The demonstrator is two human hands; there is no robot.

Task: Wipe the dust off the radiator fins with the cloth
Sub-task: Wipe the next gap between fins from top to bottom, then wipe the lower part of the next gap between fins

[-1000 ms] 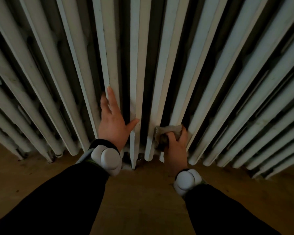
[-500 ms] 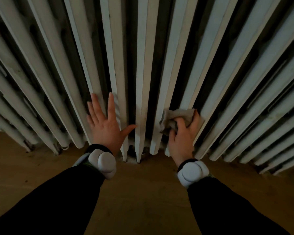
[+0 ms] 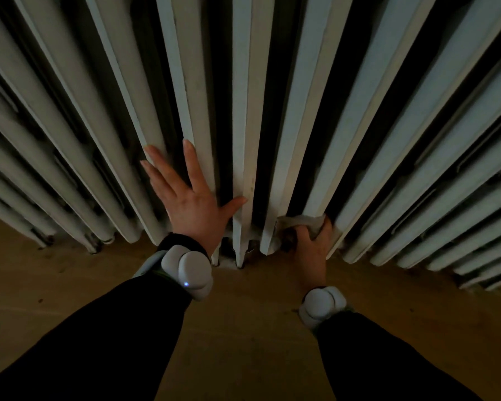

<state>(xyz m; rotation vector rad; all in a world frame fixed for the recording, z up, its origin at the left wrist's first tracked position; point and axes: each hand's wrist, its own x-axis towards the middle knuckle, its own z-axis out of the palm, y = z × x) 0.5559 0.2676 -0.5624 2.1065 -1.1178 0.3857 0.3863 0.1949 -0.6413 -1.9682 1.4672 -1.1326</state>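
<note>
Fingers (image 3: 328, 227) of the right hand (image 3: 313, 247) grip a grey cloth (image 3: 300, 220) at the foot of one radiator fin (image 3: 326, 169), left hand (image 3: 192, 199) spread flat on fins nearby; most fins probably need wiping.

No text, label, brand or number is readable anywhere. The radiator fins (image 3: 248, 111) are plain painted metal with no markings. The white wrist devices (image 3: 190, 270) carry no print that can be made out, just a small blue light (image 3: 186, 284) on the left one.
</note>
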